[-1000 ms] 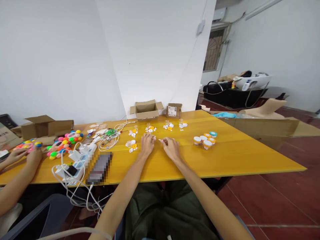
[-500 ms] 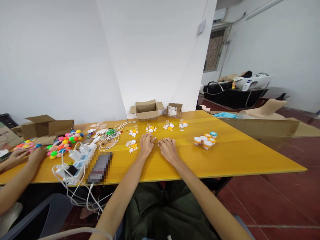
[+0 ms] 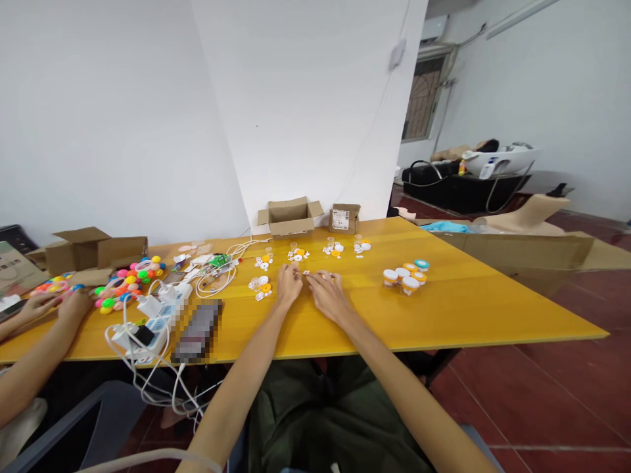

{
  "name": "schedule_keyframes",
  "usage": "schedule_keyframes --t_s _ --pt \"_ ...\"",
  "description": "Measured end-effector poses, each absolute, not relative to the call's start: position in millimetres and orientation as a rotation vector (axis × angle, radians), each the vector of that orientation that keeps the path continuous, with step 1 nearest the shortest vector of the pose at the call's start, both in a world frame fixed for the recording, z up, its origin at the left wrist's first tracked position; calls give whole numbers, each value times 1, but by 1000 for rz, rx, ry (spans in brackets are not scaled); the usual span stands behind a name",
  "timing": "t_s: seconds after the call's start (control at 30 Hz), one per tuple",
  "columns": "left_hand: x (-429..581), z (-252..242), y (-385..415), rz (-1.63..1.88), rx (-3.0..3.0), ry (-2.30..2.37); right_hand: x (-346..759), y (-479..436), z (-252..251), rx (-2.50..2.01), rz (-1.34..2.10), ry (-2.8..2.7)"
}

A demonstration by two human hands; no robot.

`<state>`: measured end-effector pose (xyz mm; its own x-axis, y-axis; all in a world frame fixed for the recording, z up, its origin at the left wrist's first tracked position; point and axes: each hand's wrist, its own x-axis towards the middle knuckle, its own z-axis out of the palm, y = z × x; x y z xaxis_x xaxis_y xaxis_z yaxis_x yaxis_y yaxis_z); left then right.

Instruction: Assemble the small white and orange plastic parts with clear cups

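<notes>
Over the middle of the yellow table (image 3: 473, 309) my two hands work close together. My left hand (image 3: 290, 285) is closed, its fingers curled in; what they hold is too small to make out. A small white piece with dark marks (image 3: 306, 271) shows between the hands, at the fingertips of my right hand (image 3: 326, 294). The fingers of that hand are bent and drawn together around it. Left of my left hand lies a cluster of clear cups with white and orange round parts (image 3: 265, 288). Similar small clusters (image 3: 298, 253) lie just beyond my hands.
Several lidded clear tubs (image 3: 409, 282) stand together on the right. Two open cardboard boxes (image 3: 290, 226) sit against the wall. A phone (image 3: 198, 328), a power strip (image 3: 158, 328) and white cables lie left. Further left, another person's hands (image 3: 73, 305) are beside colourful balls (image 3: 129, 279).
My right hand has shifted slightly left, its fingertips now stretched to the small white piece. My left hand stays nearly in place. The camera view has shifted very slightly.
</notes>
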<state>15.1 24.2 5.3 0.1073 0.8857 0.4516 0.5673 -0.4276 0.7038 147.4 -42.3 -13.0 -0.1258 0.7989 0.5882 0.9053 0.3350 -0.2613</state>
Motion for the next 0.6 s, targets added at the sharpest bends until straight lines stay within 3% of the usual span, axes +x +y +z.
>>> schedule_keyframes --t_s 0.37,0.6 --pt "14 -1 28 1196 2119 1334 153 -48 1 -1989 10 -1525" --pt "16 -6 32 1190 2213 1284 153 -49 8 -1909 73 -1622"
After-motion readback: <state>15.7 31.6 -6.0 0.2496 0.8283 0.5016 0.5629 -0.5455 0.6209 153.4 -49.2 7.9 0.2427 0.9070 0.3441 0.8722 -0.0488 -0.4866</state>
